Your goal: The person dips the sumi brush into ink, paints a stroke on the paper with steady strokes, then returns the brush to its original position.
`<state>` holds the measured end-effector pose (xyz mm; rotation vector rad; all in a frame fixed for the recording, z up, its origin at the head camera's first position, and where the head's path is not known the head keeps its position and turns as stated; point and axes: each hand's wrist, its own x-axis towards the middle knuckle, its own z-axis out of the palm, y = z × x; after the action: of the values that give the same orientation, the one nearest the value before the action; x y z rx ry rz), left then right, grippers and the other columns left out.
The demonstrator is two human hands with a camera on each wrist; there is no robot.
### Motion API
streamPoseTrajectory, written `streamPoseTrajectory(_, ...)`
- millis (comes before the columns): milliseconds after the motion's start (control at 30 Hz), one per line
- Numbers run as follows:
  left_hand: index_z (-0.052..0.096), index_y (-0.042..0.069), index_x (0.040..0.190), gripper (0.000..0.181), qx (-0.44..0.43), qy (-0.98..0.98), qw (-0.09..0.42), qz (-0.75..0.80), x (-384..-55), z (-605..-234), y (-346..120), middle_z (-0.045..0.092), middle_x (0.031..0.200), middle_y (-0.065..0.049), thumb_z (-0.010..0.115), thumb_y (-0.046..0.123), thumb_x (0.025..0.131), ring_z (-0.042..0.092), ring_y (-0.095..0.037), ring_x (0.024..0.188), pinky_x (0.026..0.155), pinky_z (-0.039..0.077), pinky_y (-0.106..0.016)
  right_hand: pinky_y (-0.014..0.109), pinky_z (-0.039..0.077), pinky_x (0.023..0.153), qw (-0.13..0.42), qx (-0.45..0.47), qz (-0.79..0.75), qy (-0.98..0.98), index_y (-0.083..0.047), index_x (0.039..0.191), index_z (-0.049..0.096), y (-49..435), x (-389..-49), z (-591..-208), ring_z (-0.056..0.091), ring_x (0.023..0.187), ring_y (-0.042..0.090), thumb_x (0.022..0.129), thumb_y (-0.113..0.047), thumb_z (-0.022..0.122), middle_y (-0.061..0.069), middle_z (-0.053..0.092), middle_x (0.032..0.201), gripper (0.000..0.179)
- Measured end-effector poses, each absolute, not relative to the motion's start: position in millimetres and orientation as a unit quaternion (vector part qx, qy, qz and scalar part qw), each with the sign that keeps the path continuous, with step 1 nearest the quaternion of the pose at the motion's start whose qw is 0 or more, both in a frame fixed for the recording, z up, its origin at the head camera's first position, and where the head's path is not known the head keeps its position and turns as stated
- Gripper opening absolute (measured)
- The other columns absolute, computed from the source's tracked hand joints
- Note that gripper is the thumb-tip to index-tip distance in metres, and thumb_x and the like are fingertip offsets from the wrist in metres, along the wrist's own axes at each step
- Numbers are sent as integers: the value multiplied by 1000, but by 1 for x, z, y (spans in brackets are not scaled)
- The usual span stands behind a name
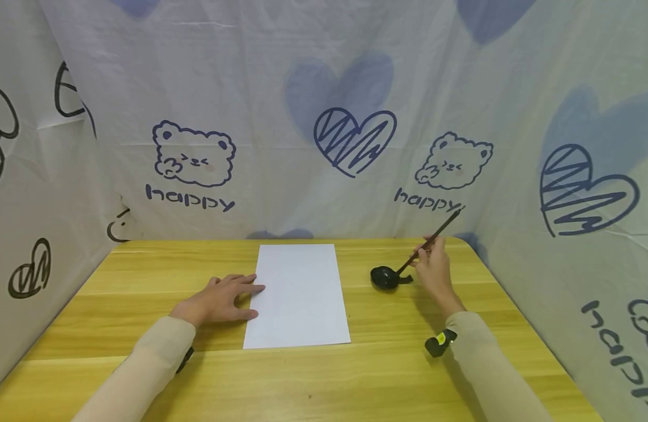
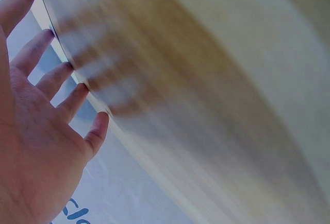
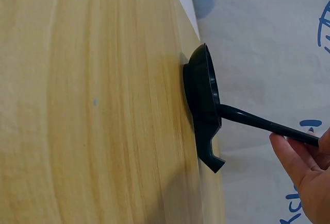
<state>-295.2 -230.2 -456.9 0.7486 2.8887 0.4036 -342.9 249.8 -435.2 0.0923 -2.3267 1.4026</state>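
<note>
A sheet of white paper [image 1: 297, 296] lies on the wooden table. My left hand [image 1: 224, 300] rests at its left edge, fingers spread and fingertips over the margin; the left wrist view shows the same hand [image 2: 49, 110] with fingers extended. Over on the right, my right hand [image 1: 433, 266] pinches a slim dark writing brush [image 1: 434, 236] by its shaft. The brush slants up and away to the right, its lower end inside a small round black ink dish [image 1: 384, 278] with a short bent spout-like tab. That end is hidden by the dish wall [image 3: 202, 98] in the right wrist view.
The yellow wood-grain table [image 1: 302, 381] has its back edge against a white curtain [image 1: 271, 176] printed with hearts and bears. Curtains also hang at both sides. A black wrist strap with a small device [image 1: 441, 343] sits at the right sleeve.
</note>
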Motion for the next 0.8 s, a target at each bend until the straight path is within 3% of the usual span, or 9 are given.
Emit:
streamPoseTrajectory(500,55,21,150,70,249,957,64,135,-296,-457,-230,41,164,-17,67,59,92,37,-45,150,112,25,-75,51,61,88,227,31,506,-832,6,139,36,257,-345,-436,66,107,47,107,2,37,31,58,118,32)
streamPoseTrajectory(800,55,21,150,70,246,957,66,136,-294,-455,-229,41,164,-17,67,58,92,36,-45,150,113,24,-75,41,63,84,240,46,501,-830,3,139,39,254,-344,-427,66,107,42,107,0,40,32,57,121,32)
